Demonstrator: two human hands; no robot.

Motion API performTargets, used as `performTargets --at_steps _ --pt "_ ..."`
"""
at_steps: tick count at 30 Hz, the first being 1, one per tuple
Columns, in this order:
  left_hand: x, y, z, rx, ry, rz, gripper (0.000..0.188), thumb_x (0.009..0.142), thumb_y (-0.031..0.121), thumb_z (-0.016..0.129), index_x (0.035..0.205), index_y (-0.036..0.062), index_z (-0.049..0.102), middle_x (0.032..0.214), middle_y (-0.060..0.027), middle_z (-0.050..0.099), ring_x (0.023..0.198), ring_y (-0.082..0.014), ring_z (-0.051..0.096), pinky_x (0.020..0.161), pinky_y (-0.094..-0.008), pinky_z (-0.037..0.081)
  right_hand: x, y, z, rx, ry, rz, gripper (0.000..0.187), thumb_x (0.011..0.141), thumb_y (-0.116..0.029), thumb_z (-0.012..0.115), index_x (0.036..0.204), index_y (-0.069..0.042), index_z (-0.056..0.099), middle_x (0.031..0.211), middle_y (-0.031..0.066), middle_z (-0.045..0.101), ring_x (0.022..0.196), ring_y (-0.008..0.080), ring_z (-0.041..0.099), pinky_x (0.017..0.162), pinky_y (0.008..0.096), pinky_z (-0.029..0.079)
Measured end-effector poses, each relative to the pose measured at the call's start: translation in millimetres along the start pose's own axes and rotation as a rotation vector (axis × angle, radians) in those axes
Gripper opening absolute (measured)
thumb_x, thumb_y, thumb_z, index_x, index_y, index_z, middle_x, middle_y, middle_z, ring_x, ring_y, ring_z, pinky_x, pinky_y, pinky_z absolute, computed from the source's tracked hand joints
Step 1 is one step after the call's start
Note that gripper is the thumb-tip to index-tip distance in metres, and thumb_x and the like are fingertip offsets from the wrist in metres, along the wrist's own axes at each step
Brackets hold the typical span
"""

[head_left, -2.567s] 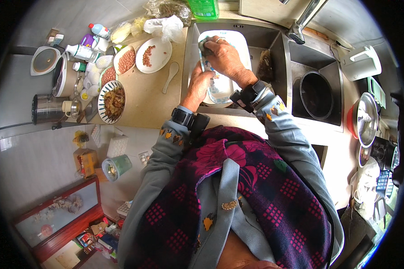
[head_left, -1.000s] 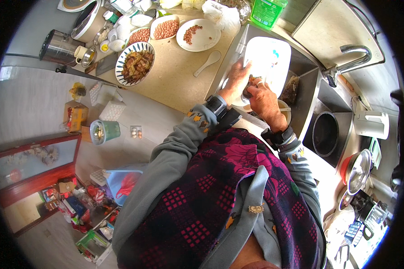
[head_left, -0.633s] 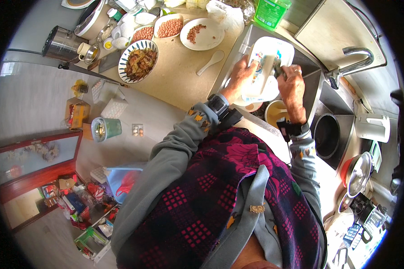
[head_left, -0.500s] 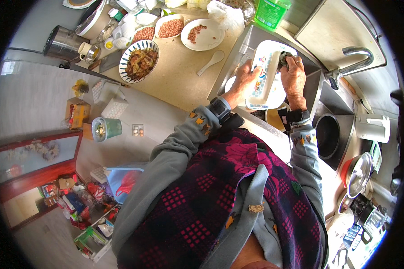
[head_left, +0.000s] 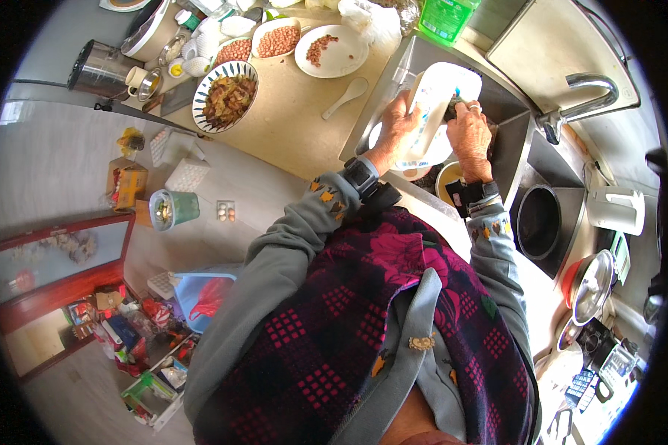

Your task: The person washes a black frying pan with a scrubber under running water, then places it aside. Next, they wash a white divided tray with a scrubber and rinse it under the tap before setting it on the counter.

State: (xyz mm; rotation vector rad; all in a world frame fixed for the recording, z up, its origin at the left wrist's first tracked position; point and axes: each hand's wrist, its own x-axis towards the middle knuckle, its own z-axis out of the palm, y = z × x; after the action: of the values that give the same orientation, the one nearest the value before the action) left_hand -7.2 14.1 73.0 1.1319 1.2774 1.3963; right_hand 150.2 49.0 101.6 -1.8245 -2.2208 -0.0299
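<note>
Over the steel sink (head_left: 508, 148), my left hand (head_left: 395, 135) grips the left side of a white rectangular tray (head_left: 453, 76) with a coloured print, its thumb on the near face. The tray is tilted, and a strong glare hides part of it. My right hand (head_left: 470, 139) is closed around a dark scrubbing pad or cloth (head_left: 452, 109), pressed against the tray's right part; its exact kind is unclear. Below the tray, partly covered by it, a yellowish bowl (head_left: 448, 180) rests in the sink.
On the counter left of the sink are a white spoon (head_left: 346, 99), a striped-rim bowl of cooked food (head_left: 200, 111) and a plate with some peanuts (head_left: 349, 63). A green bottle (head_left: 445, 21) stands behind the sink. The faucet (head_left: 594, 87) reaches in from the right, near a dark pan (head_left: 539, 222).
The tray has tipped, so its printed inside shows less. My right hand with the dark pad has shifted left and slightly nearer; my left hand keeps its hold.
</note>
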Motion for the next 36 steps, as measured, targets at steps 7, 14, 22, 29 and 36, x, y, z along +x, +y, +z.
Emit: performTargets --at_steps 7,14,22,29,36 --pt "18.3 0.6 -12.1 -0.392 -0.029 0.049 0.022 0.096 0.018 0.052 0.114 0.0059 0.056 0.086 0.0003 0.06 0.068 -0.007 0.057 0.058 -0.0231 0.05 -30.7 5.1 0.3 0.606 0.052 0.105 0.03 0.072 -0.012 0.059 0.097 0.004 0.065 0.098 0.0205 0.061 0.092 0.0356 0.06 0.081 0.0381 0.049" --pt "13.6 21.2 -5.2 -0.296 -0.097 -0.007 0.025 0.095 0.021 0.056 0.116 0.007 0.057 0.087 0.0019 0.06 0.067 -0.004 0.053 0.056 -0.0211 0.046 -31.6 7.2 7.3 0.117 0.253 0.041 0.017 0.074 -0.007 0.058 0.09 -0.004 0.061 0.1 0.0153 0.058 0.087 0.033 0.061 0.073 0.0397 0.052" --pt "10.7 23.8 -7.9 -0.198 -0.147 0.048 0.027 0.095 0.021 0.057 0.117 0.0068 0.057 0.088 0.0018 0.061 0.066 -0.0032 0.051 0.055 -0.0206 0.044 -41.4 -10.9 2.9 0.214 -0.203 -0.005 0.022 0.076 -0.01 0.055 0.093 -0.001 0.065 0.099 0.0195 0.062 0.093 0.0371 0.061 0.079 0.0446 0.051" --pt "14.0 32.9 -22.6 -0.314 -0.108 -0.076 0.024 0.097 0.024 0.055 0.113 0.0072 0.057 0.087 0.0032 0.058 0.07 -0.003 0.051 0.06 -0.0207 0.044 -35.1 -9.5 -3.1 0.632 -0.238 0.125 0.029 0.073 -0.017 0.061 0.097 0.0 0.066 0.102 0.021 0.063 0.098 0.0357 0.061 0.089 0.0397 0.048" --pt "15.5 27.5 -12.9 -0.475 -0.014 -0.092 0.034 0.095 0.027 0.056 0.118 0.0027 0.055 0.109 -0.0064 0.061 0.094 -0.0161 0.06 0.081 -0.0316 0.051 -29.2 -52.9 -22.1 0.799 0.194 0.011 0.019 0.073 -0.008 0.06 0.089 0.001 0.062 0.089 0.02 0.06 0.081 0.0385 0.059 0.075 0.0444 0.05"
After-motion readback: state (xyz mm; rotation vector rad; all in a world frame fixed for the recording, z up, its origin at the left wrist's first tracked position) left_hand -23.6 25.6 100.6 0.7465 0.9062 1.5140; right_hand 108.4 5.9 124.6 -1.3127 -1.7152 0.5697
